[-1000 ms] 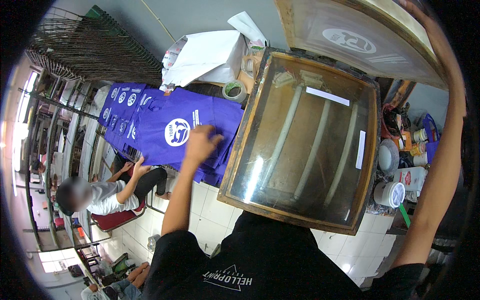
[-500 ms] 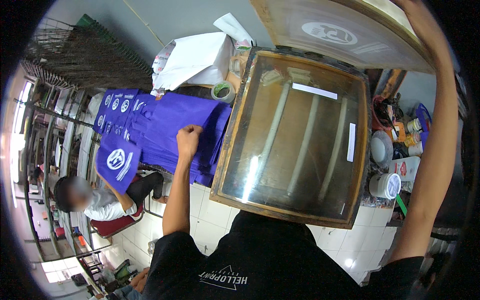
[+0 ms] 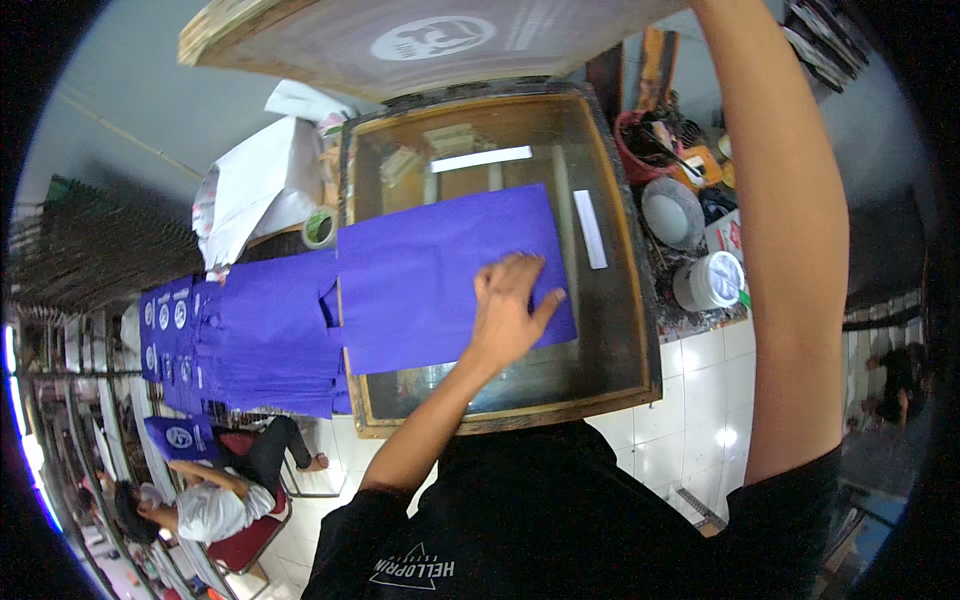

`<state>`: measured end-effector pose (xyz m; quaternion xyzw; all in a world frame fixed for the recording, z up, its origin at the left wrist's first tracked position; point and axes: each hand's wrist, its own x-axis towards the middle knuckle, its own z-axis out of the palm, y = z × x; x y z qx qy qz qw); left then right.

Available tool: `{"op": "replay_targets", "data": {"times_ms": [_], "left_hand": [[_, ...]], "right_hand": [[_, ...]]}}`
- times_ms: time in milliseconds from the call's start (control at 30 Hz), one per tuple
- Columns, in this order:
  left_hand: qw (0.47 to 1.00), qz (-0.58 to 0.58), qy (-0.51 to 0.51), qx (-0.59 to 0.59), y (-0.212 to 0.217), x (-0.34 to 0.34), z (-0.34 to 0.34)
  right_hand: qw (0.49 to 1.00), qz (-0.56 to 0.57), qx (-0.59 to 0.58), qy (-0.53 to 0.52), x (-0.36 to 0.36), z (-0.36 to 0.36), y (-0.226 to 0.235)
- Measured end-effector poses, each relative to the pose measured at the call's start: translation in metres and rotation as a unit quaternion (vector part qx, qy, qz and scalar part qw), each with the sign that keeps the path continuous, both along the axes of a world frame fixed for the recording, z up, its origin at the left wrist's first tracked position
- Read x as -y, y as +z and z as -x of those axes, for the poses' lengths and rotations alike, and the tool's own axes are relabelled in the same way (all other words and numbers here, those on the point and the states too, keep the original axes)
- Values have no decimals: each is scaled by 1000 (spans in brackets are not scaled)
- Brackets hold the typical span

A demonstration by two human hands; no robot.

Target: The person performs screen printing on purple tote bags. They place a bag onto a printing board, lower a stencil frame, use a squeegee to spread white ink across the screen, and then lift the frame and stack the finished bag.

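Note:
A plain purple fabric piece (image 3: 430, 270) lies over the glass top (image 3: 610, 345) of a wood-framed table. On its right part rests my left hand (image 3: 512, 305), thumb spread away from bent, slightly blurred fingers. Above the far edge, a printing screen (image 3: 540, 35) with a white round design is tilted up. My right forearm (image 3: 770, 150) reaches to the screen's right end at the top edge. The right hand itself is out of the picture. Left of the glass sits a stack of purple fabric pieces (image 3: 270, 310).
Printed purple pieces (image 3: 165, 330) lie farther left, near a seated person (image 3: 220, 505) holding another. Behind the stack are a tape roll (image 3: 320, 228) and white paper (image 3: 265, 180). A white tub (image 3: 710, 281), a bowl (image 3: 673, 213) and a red basket (image 3: 640, 145) stand at right.
My left hand has moved right from the stack onto the glass, and a purple fabric piece now lies there. The view has shifted right; my right hand has left the picture.

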<state>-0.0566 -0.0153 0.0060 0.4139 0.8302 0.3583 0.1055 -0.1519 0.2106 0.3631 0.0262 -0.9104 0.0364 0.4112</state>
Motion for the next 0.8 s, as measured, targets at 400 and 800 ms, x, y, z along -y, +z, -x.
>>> {"op": "replay_targets", "data": {"times_ms": [400,800], "left_hand": [[982,146,41,-117,-19,-99,78],[970,220,88,-56,1,-117,75]], "right_hand": [[999,28,47,-5,7,-10,4],[1000,5,28,9,2,-8,3]]}}
